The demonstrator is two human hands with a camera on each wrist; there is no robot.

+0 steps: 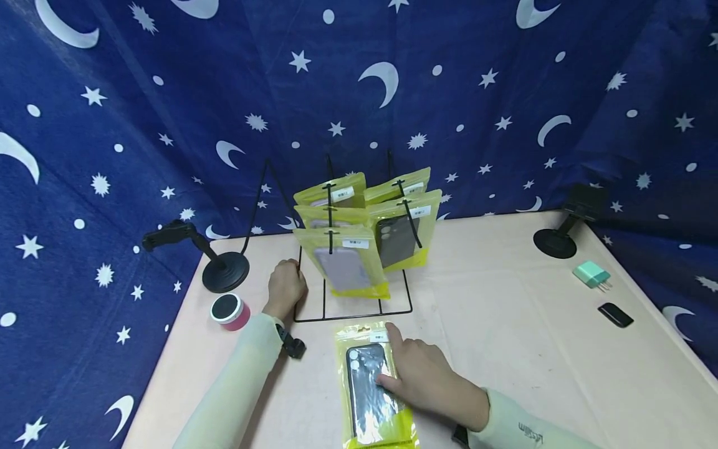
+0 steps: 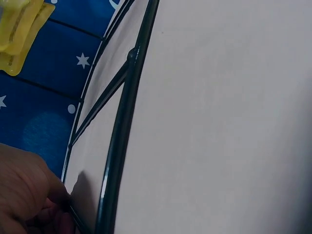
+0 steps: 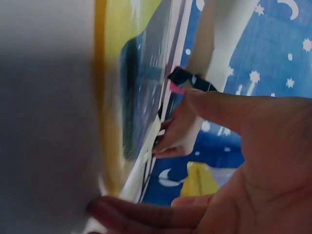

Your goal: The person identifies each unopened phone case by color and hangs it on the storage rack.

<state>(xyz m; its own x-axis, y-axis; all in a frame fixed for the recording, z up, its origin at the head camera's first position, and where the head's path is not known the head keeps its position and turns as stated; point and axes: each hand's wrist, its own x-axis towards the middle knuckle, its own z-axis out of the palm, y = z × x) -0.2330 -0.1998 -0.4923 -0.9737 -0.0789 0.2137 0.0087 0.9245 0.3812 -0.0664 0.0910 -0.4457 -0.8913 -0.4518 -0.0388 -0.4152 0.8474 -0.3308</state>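
Observation:
In the head view my left hand [image 1: 286, 288] is at the left side of a black wire display rack [image 1: 353, 318]. Its curled fingers [image 2: 53, 214] grip the rack's thin base wire in the left wrist view. A yellow-edged clear bag [image 1: 404, 430] with a dark phone case [image 1: 367, 374] inside lies on the table before the rack. Over the bag's right side is my right hand [image 1: 423, 374], index finger at its top corner and thumb above the case. The right wrist view shows that thumb held apart from the straight fingers [image 3: 146, 212], which touch the bag's edge.
Several bagged phone cases [image 1: 342, 265] hang from the rack's hooks. At the left stand a black phone stand [image 1: 225, 272] and a pink jar [image 1: 234, 317]. Another stand [image 1: 555, 242], a green charger plug [image 1: 591, 274] and a small black object [image 1: 615, 315] are at the right.

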